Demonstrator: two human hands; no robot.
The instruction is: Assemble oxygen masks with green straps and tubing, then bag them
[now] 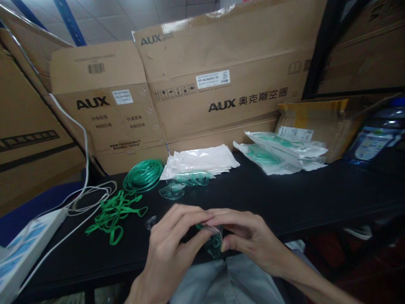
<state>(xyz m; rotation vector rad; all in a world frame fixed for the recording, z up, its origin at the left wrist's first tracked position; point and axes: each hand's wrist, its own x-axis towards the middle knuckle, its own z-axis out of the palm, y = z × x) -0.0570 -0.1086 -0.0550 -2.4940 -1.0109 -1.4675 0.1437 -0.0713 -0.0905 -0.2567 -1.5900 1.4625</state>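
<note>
Tall brown cardboard cartons [221, 80] printed "AUX", the widest also bearing Chinese characters and white shipping labels, stand as a wall behind the long black table [284, 198]. At its right end lean a torn yellow-edged cardboard box [319, 122] and a large clear blue-capped water bottle [376, 135]. On the table lie a pile of filled clear plastic pouches with green tubing inside [281, 152], a stack of flat white empty pouches [202, 162], a coil of green plastic tubing [143, 175], loose green elastic straps [115, 213], white cables [85, 198] and spare clear masks [180, 185]. Nearest the table's front edge, above the lap, the left hand [167, 253] and right hand [249, 238] meet around a small clear green-tinted plastic mask [213, 240], fingertips of both pressed together, pinching its top rim between thumbs and forefingers.
</note>
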